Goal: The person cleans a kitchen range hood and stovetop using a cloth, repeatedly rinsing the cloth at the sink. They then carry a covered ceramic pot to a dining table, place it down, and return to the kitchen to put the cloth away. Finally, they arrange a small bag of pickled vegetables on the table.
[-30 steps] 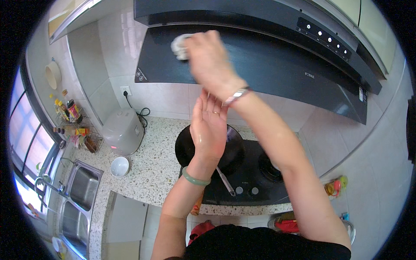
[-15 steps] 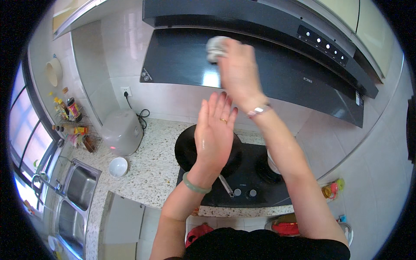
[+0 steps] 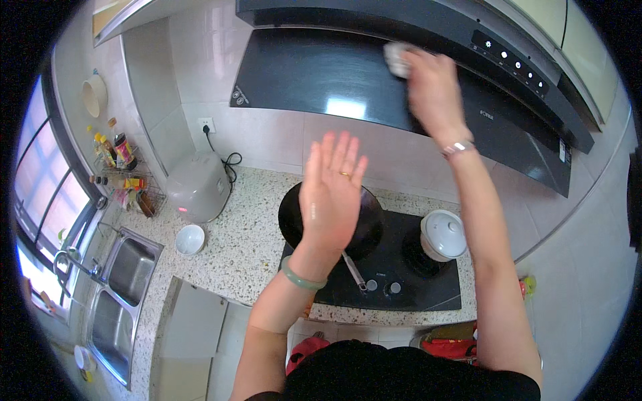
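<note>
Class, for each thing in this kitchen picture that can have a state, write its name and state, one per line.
Left hand: open, palm showing
Right hand: gripping a cloth
Cloth: bunched
Range hood: panel icons glowing white
Pot: upright, lid on
Wok: uncovered
Rice cooker: lid shut, light on
Plug: pushed in
Bowl: upright
Tap: cannot tell whether running

**Camera up top, tipped down**

Worn on the person's head, this wide fisheye faces ahead and steeply down: range hood (image 3: 301, 70) close across the frame's top, stove (image 3: 431, 291) below centre, sink (image 3: 119, 301) off at lower left.
</note>
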Action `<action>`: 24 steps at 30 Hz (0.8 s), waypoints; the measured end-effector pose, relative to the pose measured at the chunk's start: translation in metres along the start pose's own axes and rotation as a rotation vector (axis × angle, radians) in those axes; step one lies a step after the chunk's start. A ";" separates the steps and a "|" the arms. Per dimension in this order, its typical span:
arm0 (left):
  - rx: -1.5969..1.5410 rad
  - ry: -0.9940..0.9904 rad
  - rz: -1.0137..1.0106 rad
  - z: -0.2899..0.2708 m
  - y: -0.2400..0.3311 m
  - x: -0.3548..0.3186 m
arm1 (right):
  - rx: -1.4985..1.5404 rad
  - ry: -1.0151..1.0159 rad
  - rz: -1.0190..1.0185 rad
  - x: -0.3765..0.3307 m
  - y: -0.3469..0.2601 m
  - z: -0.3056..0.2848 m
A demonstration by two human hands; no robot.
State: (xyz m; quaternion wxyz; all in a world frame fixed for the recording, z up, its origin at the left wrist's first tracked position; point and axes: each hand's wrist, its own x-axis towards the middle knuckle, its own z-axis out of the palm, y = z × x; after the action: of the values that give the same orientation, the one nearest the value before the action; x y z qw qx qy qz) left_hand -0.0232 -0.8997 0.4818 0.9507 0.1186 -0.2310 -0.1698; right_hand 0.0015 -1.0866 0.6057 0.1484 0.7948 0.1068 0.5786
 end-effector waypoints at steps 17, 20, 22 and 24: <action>-0.076 0.030 0.134 0.016 -0.017 0.000 | 0.485 -0.048 0.004 0.012 -0.129 0.037; -0.118 -0.044 -0.022 0.017 -0.036 -0.003 | 0.487 -0.099 0.017 -0.016 -0.091 0.003; -0.051 -0.079 -0.050 0.021 -0.061 -0.004 | 0.416 -0.060 0.009 -0.045 -0.054 -0.019; 0.014 -0.011 -0.146 0.038 -0.089 -0.009 | 0.292 -0.028 0.019 -0.080 -0.006 -0.050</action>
State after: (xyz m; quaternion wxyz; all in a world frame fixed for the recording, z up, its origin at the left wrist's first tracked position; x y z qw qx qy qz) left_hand -0.0728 -0.9826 0.4838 0.9336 0.1407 -0.2282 -0.2377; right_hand -0.0710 -1.1021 0.5471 0.0272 0.8170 0.1805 0.5470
